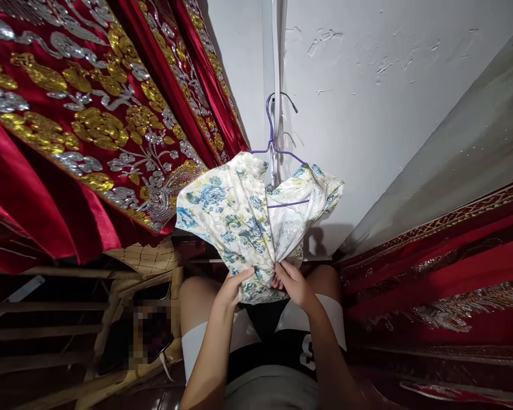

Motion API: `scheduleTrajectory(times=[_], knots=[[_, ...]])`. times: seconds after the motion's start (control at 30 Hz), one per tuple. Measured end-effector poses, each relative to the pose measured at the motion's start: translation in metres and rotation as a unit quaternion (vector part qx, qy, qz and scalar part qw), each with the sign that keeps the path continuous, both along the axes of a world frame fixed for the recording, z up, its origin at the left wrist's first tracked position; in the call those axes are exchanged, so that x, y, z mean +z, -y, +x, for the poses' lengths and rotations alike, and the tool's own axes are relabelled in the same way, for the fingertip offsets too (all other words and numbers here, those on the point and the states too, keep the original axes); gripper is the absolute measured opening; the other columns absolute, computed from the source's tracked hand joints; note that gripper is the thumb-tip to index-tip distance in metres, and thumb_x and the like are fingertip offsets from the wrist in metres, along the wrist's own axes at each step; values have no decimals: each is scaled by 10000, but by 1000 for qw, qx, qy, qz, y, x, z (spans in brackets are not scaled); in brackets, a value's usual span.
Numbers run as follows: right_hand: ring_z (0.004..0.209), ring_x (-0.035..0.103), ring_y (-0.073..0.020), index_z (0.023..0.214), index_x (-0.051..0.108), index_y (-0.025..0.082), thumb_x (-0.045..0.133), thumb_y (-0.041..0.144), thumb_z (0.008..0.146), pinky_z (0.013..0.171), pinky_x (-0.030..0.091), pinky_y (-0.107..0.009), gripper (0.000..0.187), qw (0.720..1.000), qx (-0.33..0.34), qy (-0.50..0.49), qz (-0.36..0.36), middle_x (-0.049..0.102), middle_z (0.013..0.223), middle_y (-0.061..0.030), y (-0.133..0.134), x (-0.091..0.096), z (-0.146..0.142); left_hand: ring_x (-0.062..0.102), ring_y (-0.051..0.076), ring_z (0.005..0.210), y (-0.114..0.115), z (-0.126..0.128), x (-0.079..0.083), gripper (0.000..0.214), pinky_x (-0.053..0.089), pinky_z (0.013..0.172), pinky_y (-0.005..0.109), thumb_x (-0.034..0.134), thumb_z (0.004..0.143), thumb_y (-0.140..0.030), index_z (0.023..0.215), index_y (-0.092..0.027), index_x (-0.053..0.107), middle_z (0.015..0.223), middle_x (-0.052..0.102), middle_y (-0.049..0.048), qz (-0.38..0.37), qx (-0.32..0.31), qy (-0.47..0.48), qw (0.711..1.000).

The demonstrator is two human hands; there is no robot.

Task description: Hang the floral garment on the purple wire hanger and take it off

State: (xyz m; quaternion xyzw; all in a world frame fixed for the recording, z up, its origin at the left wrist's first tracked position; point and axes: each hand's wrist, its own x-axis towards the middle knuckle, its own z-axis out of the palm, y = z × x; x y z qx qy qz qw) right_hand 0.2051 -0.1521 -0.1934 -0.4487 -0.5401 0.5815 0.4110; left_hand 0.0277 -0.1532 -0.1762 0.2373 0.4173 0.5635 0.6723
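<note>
A cream garment with blue and yellow flowers hangs on a purple wire hanger hooked at the white wall. My left hand grips the lower hem of the garment from the left, fingers curled over the cloth. My right hand pinches the gathered cloth at the hem's middle, just right of the left hand. Both hands are held above my knees.
Red satin cloth with gold and silver embroidery hangs at the left. More red embroidered cloth lies at the right. A white wall is ahead. A woven rattan chair and wooden slats stand at lower left.
</note>
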Motion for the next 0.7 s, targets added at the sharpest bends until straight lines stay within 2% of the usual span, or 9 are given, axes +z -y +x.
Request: scheduleTrajectory(times=[0.17, 0.23, 0.3, 0.37, 0.4, 0.47, 0.57, 0.6, 0.7], knots=[[542, 498, -114, 737, 537, 204, 574, 647, 890, 526, 378, -250, 470, 999, -21, -37, -9, 577, 613, 13, 1, 3, -7, 726, 315, 914, 1, 4, 5, 667, 567, 863, 428, 911, 486, -285, 1094, -160, 669, 928, 760, 94, -8, 41, -19, 999], [517, 480, -110, 700, 525, 203, 600, 581, 877, 508, 366, -251, 424, 998, -49, -43, -23, 568, 589, 10, 1, 7, -4, 708, 270, 882, -7, 4, -4, 565, 554, 837, 373, 879, 511, -255, 1021, -166, 654, 885, 732, 66, 20, 120, -46, 991], [502, 464, -110, 677, 513, 205, 607, 538, 858, 492, 349, -254, 390, 994, -90, -47, -29, 556, 570, 9, 1, 10, 0, 675, 215, 887, -16, 3, -17, 468, 527, 831, 311, 810, 567, -211, 997, -182, 626, 894, 687, 33, 89, 282, -104, 950], [497, 459, -109, 680, 510, 207, 611, 525, 838, 483, 332, -255, 369, 991, -119, -48, -32, 559, 570, 9, 0, 11, 1, 635, 189, 992, -20, 5, -30, 445, 493, 882, 280, 729, 630, -151, 1054, -203, 603, 1028, 645, 37, 172, 431, -188, 866], [495, 457, -109, 686, 511, 207, 613, 530, 830, 481, 326, -254, 368, 990, -125, -48, -33, 559, 568, 10, -1, 11, 1, 611, 186, 1057, -19, 8, -35, 443, 476, 925, 282, 701, 661, -126, 1083, -213, 598, 1097, 621, 45, 213, 464, -234, 828], [480, 437, -106, 683, 500, 211, 605, 557, 829, 483, 316, -254, 390, 992, -109, -48, -33, 531, 536, 24, -1, 10, -2, 582, 196, 1131, -14, 17, -44, 418, 455, 989, 306, 683, 730, -110, 1125, -224, 605, 1171, 603, 64, 283, 400, -326, 809], [452, 386, -99, 652, 464, 221, 561, 586, 868, 488, 303, -258, 435, 998, -50, -39, -26, 440, 470, 56, 0, 10, -9, 627, 211, 1009, -3, 37, -52, 279, 486, 935, 338, 652, 842, -180, 1120, -206, 637, 1072, 653, 78, 327, 164, -395, 843], [449, 377, -98, 649, 468, 220, 543, 575, 890, 492, 302, -259, 435, 999, -32, -27, -21, 426, 461, 61, -1, 12, -10, 635, 208, 950, -1, 44, -53, 218, 494, 895, 337, 620, 877, -201, 1094, -200, 644, 1018, 662, 74, 322, 120, -400, 850], [462, 402, -100, 661, 537, 201, 514, 485, 936, 508, 311, -257, 396, 1000, -10, 25, 9, 470, 473, 47, -8, 31, -9, 602, 181, 802, -2, 57, -54, 105, 477, 786, 308, 535, 947, -227, 926, -193, 631, 842, 623, 39, 306, 126, -403, 853]])
